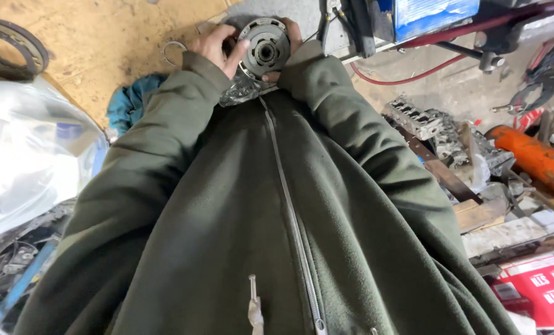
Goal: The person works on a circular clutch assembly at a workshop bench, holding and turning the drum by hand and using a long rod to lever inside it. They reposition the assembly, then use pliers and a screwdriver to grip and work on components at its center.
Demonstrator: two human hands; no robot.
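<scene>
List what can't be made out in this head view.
- Right hand: mostly hidden behind the round metal part and the cuff.
- Left hand: palm side hidden; grip unclear.
- Part's underside: covered by the green jacket.
- Ring stack: cut off by the left edge.

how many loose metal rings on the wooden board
2. A small snap ring lies just left of the left hand; a big dark ring sits at the board's far left edge. Others may hide behind the sleeves.
</scene>
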